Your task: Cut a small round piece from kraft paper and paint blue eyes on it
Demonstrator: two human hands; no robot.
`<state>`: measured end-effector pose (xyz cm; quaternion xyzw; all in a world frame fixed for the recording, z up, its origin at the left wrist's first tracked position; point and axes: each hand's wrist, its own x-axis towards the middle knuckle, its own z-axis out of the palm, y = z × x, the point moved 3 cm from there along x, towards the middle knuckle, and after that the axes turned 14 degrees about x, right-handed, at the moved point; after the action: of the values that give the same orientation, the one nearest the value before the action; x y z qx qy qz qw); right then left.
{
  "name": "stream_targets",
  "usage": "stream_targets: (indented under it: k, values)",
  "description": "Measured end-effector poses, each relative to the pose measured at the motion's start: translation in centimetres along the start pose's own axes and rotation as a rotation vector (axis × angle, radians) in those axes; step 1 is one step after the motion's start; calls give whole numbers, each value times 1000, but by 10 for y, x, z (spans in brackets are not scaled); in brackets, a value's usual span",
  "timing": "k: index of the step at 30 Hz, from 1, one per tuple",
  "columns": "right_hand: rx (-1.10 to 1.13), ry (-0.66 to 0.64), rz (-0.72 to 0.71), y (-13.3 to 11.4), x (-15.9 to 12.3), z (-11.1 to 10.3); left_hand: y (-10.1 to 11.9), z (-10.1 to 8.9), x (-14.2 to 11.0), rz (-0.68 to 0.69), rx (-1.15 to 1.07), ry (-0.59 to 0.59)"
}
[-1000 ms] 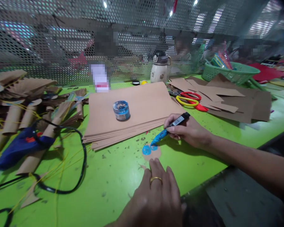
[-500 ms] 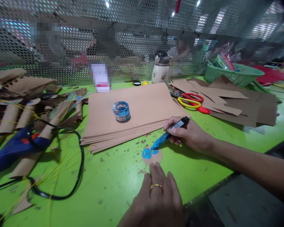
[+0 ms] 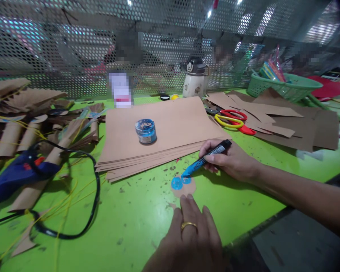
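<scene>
Between thumb and fingers, my right hand (image 3: pixel 223 158) grips a black marker (image 3: pixel 205 160) whose lower end is smeared with blue paint. Its tip touches a small rounded brown paper piece (image 3: pixel 184 192) at the upper blue spot on the right. Two round blue patches show on that paper. My left hand (image 3: pixel 191 234), wearing a gold ring, lies flat with fingers stretched, its fingertips on the paper's near edge. Beyond the hands, a jar of blue paint (image 3: pixel 146 131) stands on a stack of brown paper sheets (image 3: pixel 175 124).
Red-and-yellow-handled scissors (image 3: pixel 231 119) lie by brown paper scraps (image 3: pixel 289 128). A flask (image 3: pixel 195 79) and a green basket (image 3: pixel 294 87) stand along the perforated screen. Paper tubes (image 3: pixel 10 139), a blue-handled glue gun (image 3: pixel 19 177) and its black cord (image 3: pixel 98 192) occupy the left.
The view has shifted slightly. My right hand keeps the marker on the same blue spot, and my left hand stays at the paper's edge.
</scene>
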<state>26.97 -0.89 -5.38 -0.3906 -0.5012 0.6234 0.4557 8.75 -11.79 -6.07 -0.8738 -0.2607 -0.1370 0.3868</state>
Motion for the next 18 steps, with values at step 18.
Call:
stream_targets:
  k: [18]
  values:
    - [-34,-67,23,-5,-5,-3,3,0,-2,-33,13,12]
